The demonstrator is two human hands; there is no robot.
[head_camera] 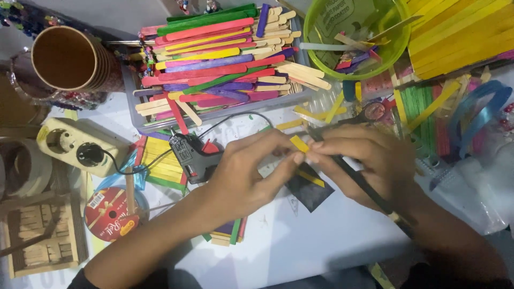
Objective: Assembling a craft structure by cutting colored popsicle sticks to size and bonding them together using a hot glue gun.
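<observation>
My left hand (pixel 243 176) and my right hand (pixel 364 163) meet over the middle of the white table. Between their fingertips they pinch a short yellow stick piece (pixel 299 143). My right hand also holds a long dark tool (pixel 360 184) that runs down along my wrist. Under the hands lies a small black card (pixel 309 188) with a yellow strip on it. A black glue gun (pixel 188 155) rests just left of my left hand, its cord leading to a cream power strip (pixel 75 145).
A grey tray (pixel 140 124) piled with coloured craft sticks sits at the back. A green bowl (pixel 356 37), yellow sticks (pixel 455 32), stacked paper cups (pixel 72 60), a ribbon spool (pixel 110 213), a small stick frame (pixel 40 235) and blue ribbon (pixel 476 109) surround the work area.
</observation>
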